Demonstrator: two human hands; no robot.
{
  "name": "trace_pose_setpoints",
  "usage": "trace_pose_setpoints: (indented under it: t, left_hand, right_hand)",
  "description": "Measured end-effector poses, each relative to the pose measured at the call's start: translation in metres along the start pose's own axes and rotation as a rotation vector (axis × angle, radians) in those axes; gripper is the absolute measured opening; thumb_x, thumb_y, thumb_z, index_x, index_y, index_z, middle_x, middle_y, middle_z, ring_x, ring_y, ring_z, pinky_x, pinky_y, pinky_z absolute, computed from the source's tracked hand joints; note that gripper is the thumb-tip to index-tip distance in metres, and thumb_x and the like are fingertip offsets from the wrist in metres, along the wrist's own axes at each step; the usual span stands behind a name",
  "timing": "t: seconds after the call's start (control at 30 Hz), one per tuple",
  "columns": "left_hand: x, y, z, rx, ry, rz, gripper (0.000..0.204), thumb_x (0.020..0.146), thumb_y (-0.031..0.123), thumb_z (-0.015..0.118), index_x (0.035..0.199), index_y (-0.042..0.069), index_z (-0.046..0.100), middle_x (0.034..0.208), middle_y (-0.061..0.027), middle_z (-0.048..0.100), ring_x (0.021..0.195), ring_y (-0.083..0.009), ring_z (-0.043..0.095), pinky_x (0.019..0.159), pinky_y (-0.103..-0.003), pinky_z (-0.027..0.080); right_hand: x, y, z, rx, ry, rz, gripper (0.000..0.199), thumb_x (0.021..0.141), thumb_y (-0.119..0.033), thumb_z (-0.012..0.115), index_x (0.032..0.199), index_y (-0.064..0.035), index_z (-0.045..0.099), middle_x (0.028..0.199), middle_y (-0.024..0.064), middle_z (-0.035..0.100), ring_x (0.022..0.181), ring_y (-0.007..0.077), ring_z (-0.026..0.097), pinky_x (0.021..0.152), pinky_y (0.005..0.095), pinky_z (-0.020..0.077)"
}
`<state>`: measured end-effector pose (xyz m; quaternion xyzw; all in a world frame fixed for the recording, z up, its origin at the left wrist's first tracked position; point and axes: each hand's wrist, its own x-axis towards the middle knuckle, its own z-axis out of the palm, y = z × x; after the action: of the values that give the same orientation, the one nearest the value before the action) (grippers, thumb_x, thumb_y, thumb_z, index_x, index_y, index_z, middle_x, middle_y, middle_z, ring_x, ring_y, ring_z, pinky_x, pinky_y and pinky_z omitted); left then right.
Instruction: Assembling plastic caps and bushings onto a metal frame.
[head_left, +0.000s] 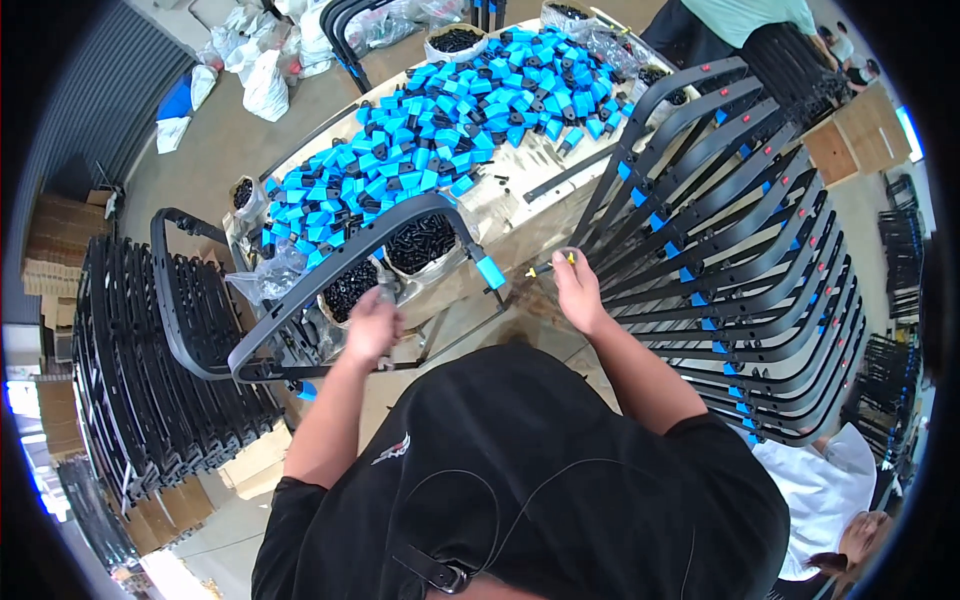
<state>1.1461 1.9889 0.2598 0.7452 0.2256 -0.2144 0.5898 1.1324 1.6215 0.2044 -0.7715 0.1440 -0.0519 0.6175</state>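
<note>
A grey-black curved tube frame [340, 265] with a blue end piece [490, 272] stands in front of me, across the near edge of the table. My left hand [374, 330] is just inside that frame, its fingers curled and slightly blurred beside a sack of small black parts [350, 290]. What it pinches, if anything, is too small to make out. On the other side, my right hand [578, 292] grips a thin black-and-yellow tool [543, 268] that points left toward the blue end piece. Another sack of black parts [420, 243] sits behind the frame's bend.
Blue-and-black plastic pieces [430, 150] lie heaped on the table [510, 205]. Curved frames [740, 270] crowd my right side; a stack of dark frames [150, 360] stands at left. People are at the right edge [820, 480] and far right [770, 15].
</note>
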Motion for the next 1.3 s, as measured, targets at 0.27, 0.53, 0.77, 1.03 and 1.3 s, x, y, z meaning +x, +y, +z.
trace_pose_setpoints:
  t: [0.27, 0.53, 0.77, 1.03, 1.3]
  left_hand:
    - [0.006, 0.028, 0.129, -0.189, -0.234, -0.016, 0.064, 0.095, 0.005, 0.050, 0.155, 0.001, 0.026, 0.092, -0.0138, 0.064, 0.060, -0.0169, 0.059, 0.050, -0.031, 0.047]
    - [0.003, 0.041, 0.137, -0.256, -0.303, -0.047, 0.044, 0.092, 0.003, 0.061, 0.132, 0.001, 0.043, 0.086, -0.0091, 0.064, 0.064, -0.0173, 0.063, 0.052, -0.031, 0.051]
    - [0.009, 0.051, 0.130, -0.363, -0.415, -0.034, 0.032, 0.090, 0.008, 0.060, 0.121, 0.004, 0.053, 0.084, -0.0060, 0.061, 0.064, -0.0160, 0.062, 0.050, -0.029, 0.048]
    - [0.004, 0.054, 0.136, -0.326, -0.381, -0.028, 0.023, 0.087, 0.007, 0.065, 0.107, 0.003, 0.055, 0.087, -0.0082, 0.062, 0.066, -0.0179, 0.062, 0.052, -0.031, 0.049]
    - [0.008, 0.056, 0.135, -0.365, -0.395, -0.050, 0.023, 0.088, 0.007, 0.065, 0.108, 0.003, 0.055, 0.087, -0.0083, 0.062, 0.067, -0.0180, 0.063, 0.053, -0.031, 0.049]
  right_hand:
    - [0.062, -0.006, 0.060, 0.257, -0.205, 0.287, 0.038, 0.100, -0.037, 0.061, 0.109, 0.0000, 0.061, 0.085, 0.0047, 0.063, 0.079, 0.0149, 0.056, 0.073, 0.0320, 0.0466]
    - [0.068, -0.003, 0.073, 0.371, -0.178, 0.357, 0.034, 0.097, -0.036, 0.062, 0.107, -0.0040, 0.061, 0.085, 0.0013, 0.055, 0.077, 0.0109, 0.047, 0.069, 0.0292, 0.0407]
    - [0.078, 0.008, 0.092, 0.337, -0.233, 0.339, 0.045, 0.098, -0.041, 0.061, 0.113, 0.0015, 0.061, 0.083, 0.0032, 0.059, 0.076, 0.0132, 0.053, 0.070, 0.0332, 0.0457]
    - [0.080, 0.003, 0.080, 0.485, -0.213, 0.411, 0.032, 0.097, -0.037, 0.058, 0.101, -0.0048, 0.061, 0.077, -0.0003, 0.054, 0.071, 0.0112, 0.048, 0.065, 0.0301, 0.0422]
    - [0.084, -0.003, 0.074, 0.454, -0.338, 0.453, 0.028, 0.097, -0.036, 0.055, 0.099, -0.0084, 0.061, 0.077, 0.0004, 0.055, 0.070, 0.0114, 0.049, 0.066, 0.0297, 0.0415]
